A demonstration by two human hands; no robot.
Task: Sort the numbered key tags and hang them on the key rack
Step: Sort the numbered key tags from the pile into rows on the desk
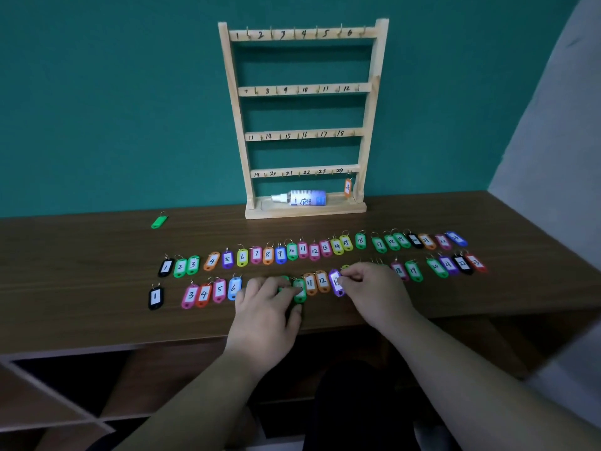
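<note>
Teal wall (97,92) behind, pale grey wall on the right. A long dark-brown wooden table (81,304) runs the full width, with open shelf compartments below its front edge at lower left.

The wooden key rack (234,102) stands upright at the back centre of the table, against the wall. It has four rails with hooks, hand-numbered 1 to 24. Both bare forearms come in from the bottom edge.

Left hand (263,307): palm down on the near row, fingers spread and fairly straight. The fingertips press on a green tag (300,292), with the thumb on the table just below it. Right hand (374,294): fingers curled, pinching the upper end of a purple tag (336,283) that lies just right of orange tags 11 and 12.

The numbered key tags lie in two rows across the table in front of the rack. The far row (302,250) runs 1 upward from left to right. The near row (219,289) is partly hidden under both hands, with a gap after its black 1 tag (155,297).

A spray bottle (305,197) lies on its side on the rack's base. One orange tag (347,187) hangs from the hook at the right end of the bottom rail. A stray green tag (159,222) lies alone at back left, well apart from the rows.
</note>
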